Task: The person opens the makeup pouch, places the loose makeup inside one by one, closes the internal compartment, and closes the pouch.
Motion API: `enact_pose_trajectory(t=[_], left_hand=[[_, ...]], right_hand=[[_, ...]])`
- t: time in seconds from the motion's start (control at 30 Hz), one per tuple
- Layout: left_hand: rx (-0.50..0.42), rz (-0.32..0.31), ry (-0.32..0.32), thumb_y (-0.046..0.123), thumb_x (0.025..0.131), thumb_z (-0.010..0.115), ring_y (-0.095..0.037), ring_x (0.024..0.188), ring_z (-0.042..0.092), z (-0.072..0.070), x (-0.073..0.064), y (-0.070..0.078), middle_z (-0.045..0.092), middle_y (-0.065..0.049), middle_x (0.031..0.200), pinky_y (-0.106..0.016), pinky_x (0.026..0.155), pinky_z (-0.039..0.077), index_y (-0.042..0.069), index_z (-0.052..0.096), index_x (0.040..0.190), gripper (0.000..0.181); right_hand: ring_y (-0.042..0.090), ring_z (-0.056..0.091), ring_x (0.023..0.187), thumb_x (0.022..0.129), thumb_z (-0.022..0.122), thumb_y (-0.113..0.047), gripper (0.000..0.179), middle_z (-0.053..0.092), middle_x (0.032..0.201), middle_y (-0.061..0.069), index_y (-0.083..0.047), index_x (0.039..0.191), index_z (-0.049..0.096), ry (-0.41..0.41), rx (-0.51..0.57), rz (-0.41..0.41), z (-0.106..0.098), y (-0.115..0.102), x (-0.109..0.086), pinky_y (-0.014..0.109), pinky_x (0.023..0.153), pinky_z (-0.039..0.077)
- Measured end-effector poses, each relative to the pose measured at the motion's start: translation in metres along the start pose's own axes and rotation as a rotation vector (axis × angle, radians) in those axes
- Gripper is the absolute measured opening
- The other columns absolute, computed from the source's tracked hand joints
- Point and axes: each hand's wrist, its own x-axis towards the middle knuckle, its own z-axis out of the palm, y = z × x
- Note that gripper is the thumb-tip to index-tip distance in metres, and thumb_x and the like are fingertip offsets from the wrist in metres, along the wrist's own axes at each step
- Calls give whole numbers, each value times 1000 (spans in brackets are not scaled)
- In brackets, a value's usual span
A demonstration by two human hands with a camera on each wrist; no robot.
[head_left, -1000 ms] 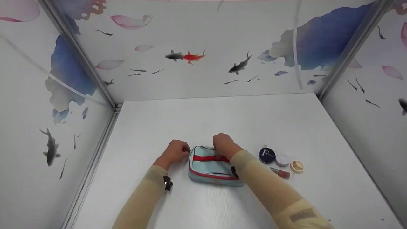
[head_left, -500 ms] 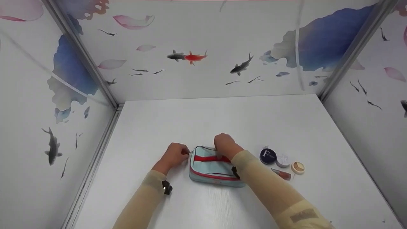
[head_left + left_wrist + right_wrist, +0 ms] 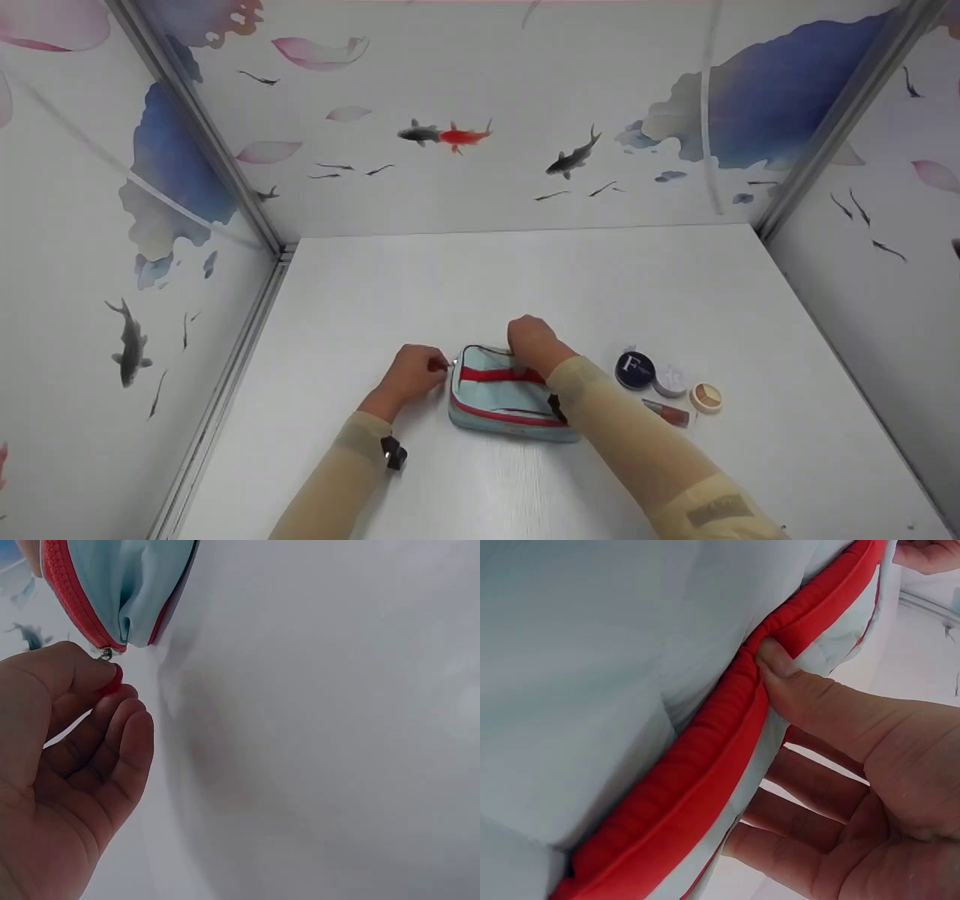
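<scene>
A light blue makeup bag (image 3: 487, 397) with red trim lies on the white table. My left hand (image 3: 412, 371) is at its left end, thumb and forefinger pinching the red zipper pull (image 3: 112, 680), which shows clearly in the left wrist view; the other fingers curl loosely below it. On top of the bag runs a red strap (image 3: 705, 742). My right hand (image 3: 536, 345) grips the bag at its far side. In the right wrist view the thumb presses on the red strap while the fingers reach behind the bag's side. The right forearm covers the bag's right end in the head view.
Right of the bag lie a dark round case (image 3: 635, 370) with a letter F, a pale round case (image 3: 670, 381), a small round palette (image 3: 706, 397) and a reddish brush-like item (image 3: 666, 412). Patterned panels (image 3: 480, 187) enclose the table (image 3: 390, 292) at the back and sides.
My left hand has shifted slightly nearer along the bag's left end, with the zipper pull between its fingers. The right hand keeps its grip, and the head view has drifted slightly.
</scene>
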Motion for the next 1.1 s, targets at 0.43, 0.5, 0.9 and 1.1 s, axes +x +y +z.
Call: enact_pose_trajectory(t=[0.43, 0.5, 0.9, 1.1], left_hand=[[-5, 8, 22, 13, 98, 70, -18, 90, 62, 2, -11, -2, 75, -1, 97, -39, 88, 58, 12, 80, 105, 12], [-12, 11, 25, 13, 98, 70, -18, 90, 62, 3, -14, -3, 75, -1, 97, -39, 88, 59, 12, 80, 105, 13], [-21, 52, 81, 12, 97, 71, -16, 87, 62, 9, -22, -7, 75, 1, 94, -39, 85, 57, 13, 80, 100, 9], [-43, 29, 65, 15, 97, 71, -18, 88, 61, 9, -23, -4, 75, 1, 95, -38, 86, 58, 13, 80, 103, 11]], right_hand=[[22, 62, 81, 88, 84, -6, 11, 73, 91, 10, -5, 95, 77, -17, -18, 24, -1, -5, 2, 43, 91, 61], [22, 62, 81, 87, 85, -7, 12, 74, 91, 10, -5, 95, 77, -13, -26, 26, 0, -6, 3, 43, 91, 61], [24, 63, 85, 86, 87, -7, 15, 73, 94, 11, -4, 98, 78, -22, -31, 37, 0, -6, 7, 43, 91, 61], [23, 62, 86, 81, 90, -4, 21, 73, 95, 10, -4, 97, 77, -15, 10, 39, -1, -4, 5, 43, 93, 62]])
